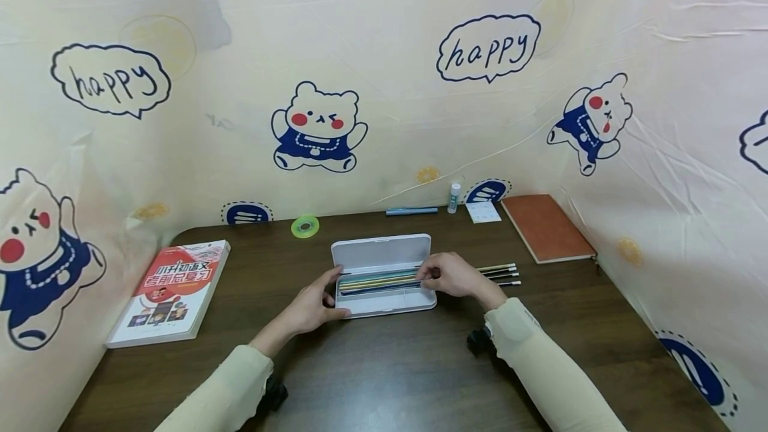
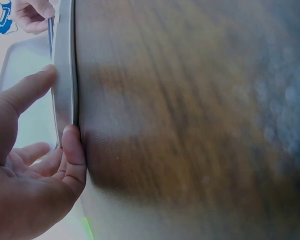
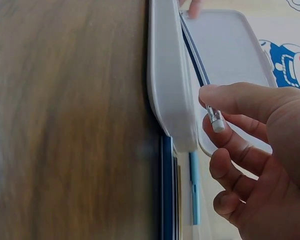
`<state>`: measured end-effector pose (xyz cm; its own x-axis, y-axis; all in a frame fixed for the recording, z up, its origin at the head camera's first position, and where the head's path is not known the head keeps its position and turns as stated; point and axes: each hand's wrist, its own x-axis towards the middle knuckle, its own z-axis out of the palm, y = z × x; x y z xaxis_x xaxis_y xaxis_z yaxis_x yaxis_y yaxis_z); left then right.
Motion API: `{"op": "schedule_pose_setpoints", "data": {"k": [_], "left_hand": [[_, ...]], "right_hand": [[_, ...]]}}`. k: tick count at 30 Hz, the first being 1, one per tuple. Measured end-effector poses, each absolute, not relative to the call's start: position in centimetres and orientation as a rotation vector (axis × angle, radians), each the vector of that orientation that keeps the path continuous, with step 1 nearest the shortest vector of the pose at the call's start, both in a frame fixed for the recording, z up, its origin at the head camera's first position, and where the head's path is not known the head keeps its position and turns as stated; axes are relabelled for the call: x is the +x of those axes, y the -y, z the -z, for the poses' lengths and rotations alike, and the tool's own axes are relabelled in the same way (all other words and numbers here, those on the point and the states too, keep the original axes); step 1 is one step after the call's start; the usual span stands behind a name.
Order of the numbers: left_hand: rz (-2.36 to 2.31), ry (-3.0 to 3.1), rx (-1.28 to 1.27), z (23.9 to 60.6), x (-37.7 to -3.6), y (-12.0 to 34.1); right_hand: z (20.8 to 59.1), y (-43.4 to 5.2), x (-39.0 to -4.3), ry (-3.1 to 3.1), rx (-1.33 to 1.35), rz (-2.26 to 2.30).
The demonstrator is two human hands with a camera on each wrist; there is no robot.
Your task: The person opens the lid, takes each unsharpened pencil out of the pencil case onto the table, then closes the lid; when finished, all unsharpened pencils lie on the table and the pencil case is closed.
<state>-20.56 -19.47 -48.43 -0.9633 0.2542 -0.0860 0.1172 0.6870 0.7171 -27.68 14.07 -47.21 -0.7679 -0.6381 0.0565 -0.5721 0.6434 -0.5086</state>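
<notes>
A white pencil case (image 1: 384, 309) lies on the table with its lid raised (image 1: 381, 252). Several pencils (image 1: 366, 283) lie lengthwise inside it. My left hand (image 1: 309, 305) holds the case's left end, thumb on the front rim and fingers around the end, as the left wrist view shows. At the case's right end, my right hand (image 1: 450, 275) pinches a dark pencil (image 3: 195, 50) between thumb and index finger, close to its white eraser (image 3: 218, 125). That pencil slants down into the case. More pencils (image 1: 507, 275) lie on the table beyond my right hand.
A book (image 1: 171, 292) lies at the left. Along the back are green tape (image 1: 305, 226), a blue pen (image 1: 411, 211), a glue stick (image 1: 453, 198) and a small white card (image 1: 483, 212). A brown notebook (image 1: 549, 229) lies at the back right. A patterned curtain (image 1: 384, 39) surrounds the table.
</notes>
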Motion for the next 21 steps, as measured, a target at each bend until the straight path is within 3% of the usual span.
{"op": "schedule_pose_setpoints", "data": {"k": [21], "left_hand": [[-1.138,-2.706,0.286,48.1,-20.4,19.3]], "right_hand": [[45.7,-22.2,-27.7,-2.720,-0.835,0.911]]}}
